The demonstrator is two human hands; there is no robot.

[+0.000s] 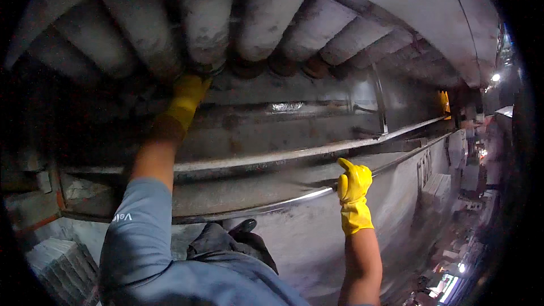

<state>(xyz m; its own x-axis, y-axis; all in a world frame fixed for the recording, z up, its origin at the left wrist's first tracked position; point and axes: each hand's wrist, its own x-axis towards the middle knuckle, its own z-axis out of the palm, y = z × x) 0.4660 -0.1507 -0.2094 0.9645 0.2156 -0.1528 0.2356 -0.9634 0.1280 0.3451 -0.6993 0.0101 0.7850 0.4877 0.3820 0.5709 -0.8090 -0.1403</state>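
My left hand (187,97), in a yellow rubber glove, reaches up and forward to the lower end of a thick grey insulated pipe (207,17), fingers pressed against its rusty collar. Whether it grips anything there is hidden in shadow. My right hand (354,180), also in a yellow glove, rests on the rim of a long grey metal trough (294,198), thumb up and fingers hooked over the edge. A row of similar grey pipes (272,17) fans out overhead.
A long metal rail (266,158) runs across behind the trough. My knee and dark shoe (243,228) press against the trough wall. Stacked grey blocks (56,266) sit low left. Lights and clutter lie far right (453,283).
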